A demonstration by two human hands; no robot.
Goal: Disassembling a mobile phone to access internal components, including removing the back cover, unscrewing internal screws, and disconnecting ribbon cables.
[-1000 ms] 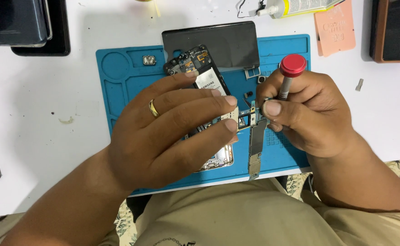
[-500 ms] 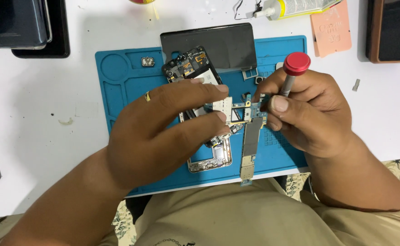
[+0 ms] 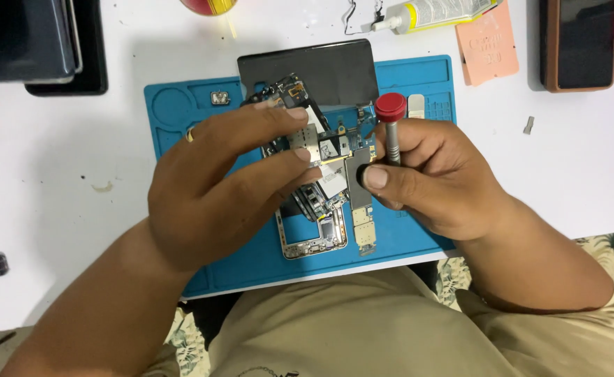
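Left hand (image 3: 216, 185) spread over an opened phone (image 3: 312, 209), fingertips (image 3: 301, 154) pressing on its exposed boards, ring on one finger. Right hand (image 3: 436, 174) closed around a screwdriver (image 3: 391, 126) with a red cap, held upright, thumb also pinning a grey strip (image 3: 360, 209) that hangs toward the mat's near edge. Phone lying mid-mat on a blue mat (image 3: 181, 119), frame pointing at the near edge. Dark back cover (image 3: 321, 70) touching the phone, at the mat's far edge. Small metal part (image 3: 220, 98) in the mat's far left corner. Beyond the far edge on the white table (image 3: 55, 188): glue tube (image 3: 436, 10), pink card (image 3: 495, 45). Dark phone (image 3: 576, 42) at the table's far right, black devices (image 3: 34, 42) at its far left.
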